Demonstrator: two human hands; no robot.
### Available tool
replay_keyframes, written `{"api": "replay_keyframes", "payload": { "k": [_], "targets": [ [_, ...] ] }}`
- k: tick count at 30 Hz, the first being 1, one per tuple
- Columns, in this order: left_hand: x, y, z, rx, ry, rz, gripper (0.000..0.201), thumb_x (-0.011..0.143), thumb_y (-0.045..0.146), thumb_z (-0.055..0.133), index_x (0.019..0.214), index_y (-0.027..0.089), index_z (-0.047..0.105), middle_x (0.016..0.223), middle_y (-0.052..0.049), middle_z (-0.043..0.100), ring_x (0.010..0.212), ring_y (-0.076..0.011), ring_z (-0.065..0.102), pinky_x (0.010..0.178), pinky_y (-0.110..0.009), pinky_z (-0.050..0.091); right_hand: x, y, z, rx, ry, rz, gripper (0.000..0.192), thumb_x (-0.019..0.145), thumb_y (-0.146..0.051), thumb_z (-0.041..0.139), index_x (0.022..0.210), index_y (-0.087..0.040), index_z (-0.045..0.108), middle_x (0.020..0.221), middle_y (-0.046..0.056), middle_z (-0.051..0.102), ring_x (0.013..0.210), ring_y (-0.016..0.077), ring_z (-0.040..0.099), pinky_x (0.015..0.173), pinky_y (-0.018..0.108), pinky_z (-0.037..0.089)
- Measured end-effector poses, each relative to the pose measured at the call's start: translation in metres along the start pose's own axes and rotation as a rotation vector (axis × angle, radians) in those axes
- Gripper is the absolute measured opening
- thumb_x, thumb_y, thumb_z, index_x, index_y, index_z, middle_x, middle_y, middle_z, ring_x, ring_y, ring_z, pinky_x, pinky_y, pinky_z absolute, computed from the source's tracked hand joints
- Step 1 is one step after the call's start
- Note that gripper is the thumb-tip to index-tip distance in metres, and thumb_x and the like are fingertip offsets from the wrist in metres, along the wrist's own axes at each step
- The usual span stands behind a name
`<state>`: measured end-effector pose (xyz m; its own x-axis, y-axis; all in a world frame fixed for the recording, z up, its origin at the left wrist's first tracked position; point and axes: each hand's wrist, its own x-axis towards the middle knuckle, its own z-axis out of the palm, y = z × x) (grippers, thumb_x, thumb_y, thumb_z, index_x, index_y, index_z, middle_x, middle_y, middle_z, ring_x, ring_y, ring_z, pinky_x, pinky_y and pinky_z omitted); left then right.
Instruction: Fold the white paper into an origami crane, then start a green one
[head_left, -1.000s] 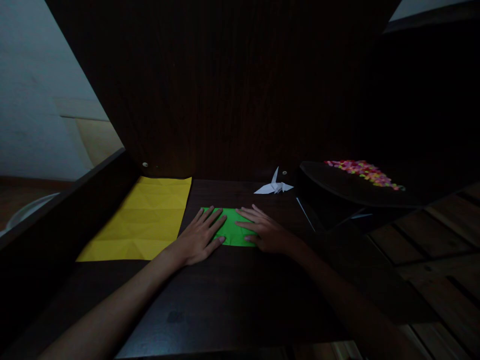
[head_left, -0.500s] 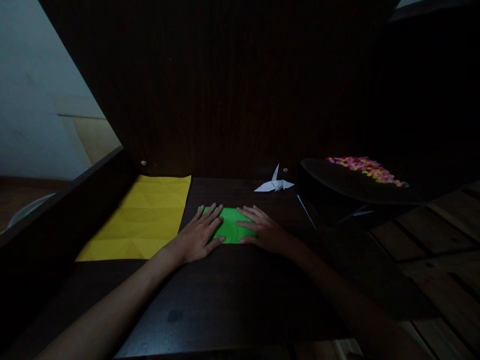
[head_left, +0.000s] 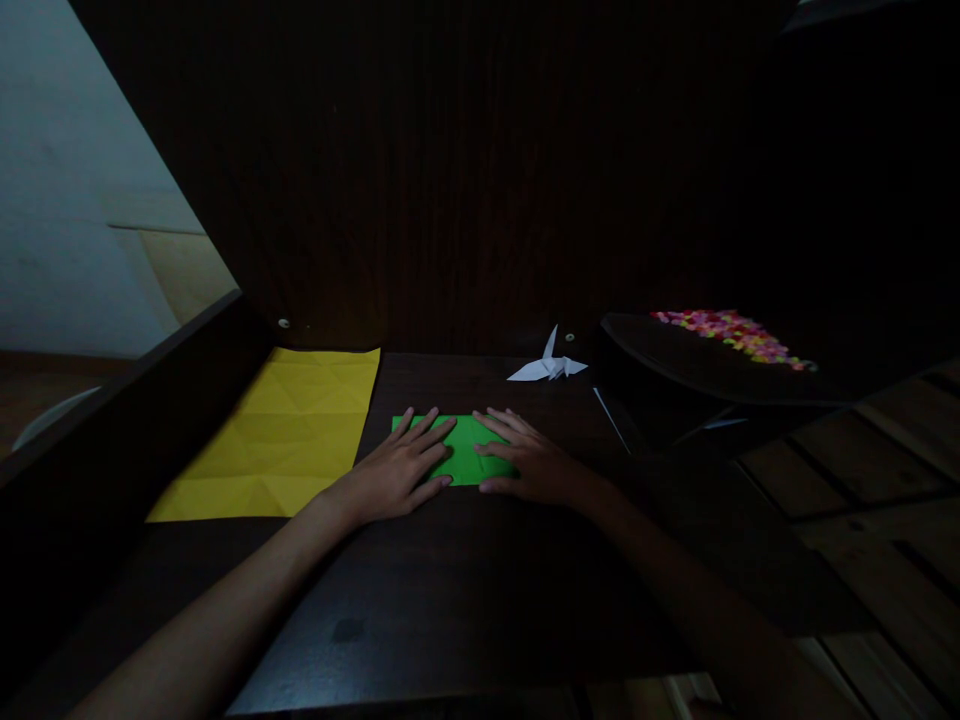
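A green sheet of paper (head_left: 464, 455), rectangular and lying flat, rests on the dark wooden table (head_left: 450, 590). My left hand (head_left: 405, 465) lies on its left part with the fingers spread. On the right part, my right hand (head_left: 529, 458) presses down, its fingers also stretched apart. Both thumbs are near the paper's front edge. The hands cover both ends of the sheet. Left of them lies a large yellow sheet of paper (head_left: 289, 430) marked with crease lines. Behind the right hand sits a white folded paper crane (head_left: 549, 368).
A dark upright panel (head_left: 450, 200) stands behind the table, and a raised side board (head_left: 150, 385) runs along the left. To the right, a dark curved surface (head_left: 675, 365) carries a strip of pink, red and yellow decoration (head_left: 739, 335). A slatted wooden floor (head_left: 885, 480) shows at the right.
The fingers of my left hand have shifted slightly right across the green paper. My right hand is nearly in the same place. The whole view has moved a little.
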<state>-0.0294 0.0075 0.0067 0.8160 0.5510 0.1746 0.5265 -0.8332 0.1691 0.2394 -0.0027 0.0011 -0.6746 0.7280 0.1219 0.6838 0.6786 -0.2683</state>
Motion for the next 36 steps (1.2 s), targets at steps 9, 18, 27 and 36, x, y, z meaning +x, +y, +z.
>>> {"api": "replay_keyframes", "payload": {
  "k": [9,18,27,36],
  "targets": [
    [0.003,0.002,-0.003,0.022,0.038,0.081,0.030,0.094,0.037,0.052,0.112,0.015,0.062,0.150,-0.012,0.040,0.142,-0.0316,0.029,0.116,-0.058,0.022,-0.001,-0.007,-0.003,-0.016,0.005,-0.022,0.051,0.086,-0.053,0.061,0.125,-0.021,0.063,0.156,0.010,0.027,0.143,0.0330,0.025,0.117,0.056,0.019],
    [0.003,0.003,0.000,-0.018,0.099,0.195,0.032,0.095,0.032,0.052,0.122,0.019,0.062,0.140,-0.009,0.054,0.137,-0.0264,0.040,0.115,-0.051,0.031,0.000,-0.013,-0.006,-0.067,0.003,-0.041,0.045,0.087,-0.050,0.061,0.122,-0.022,0.064,0.155,0.008,0.031,0.142,0.0318,0.029,0.118,0.055,0.018],
    [0.002,0.006,0.002,-0.042,0.126,0.218,0.029,0.095,0.027,0.050,0.116,0.017,0.067,0.122,-0.011,0.067,0.125,-0.0255,0.055,0.111,-0.049,0.038,-0.001,-0.015,-0.006,-0.066,0.016,-0.065,0.042,0.089,-0.047,0.059,0.120,-0.020,0.065,0.152,0.011,0.037,0.141,0.0321,0.031,0.117,0.056,0.018],
    [0.000,0.004,0.007,-0.070,0.156,0.221,0.028,0.094,0.026,0.050,0.115,0.018,0.068,0.121,-0.009,0.068,0.124,-0.0246,0.055,0.112,-0.049,0.036,-0.002,-0.021,-0.007,-0.083,0.020,-0.067,0.037,0.088,-0.041,0.063,0.118,-0.020,0.067,0.151,0.011,0.039,0.141,0.0327,0.031,0.118,0.056,0.015]
  ]
}}
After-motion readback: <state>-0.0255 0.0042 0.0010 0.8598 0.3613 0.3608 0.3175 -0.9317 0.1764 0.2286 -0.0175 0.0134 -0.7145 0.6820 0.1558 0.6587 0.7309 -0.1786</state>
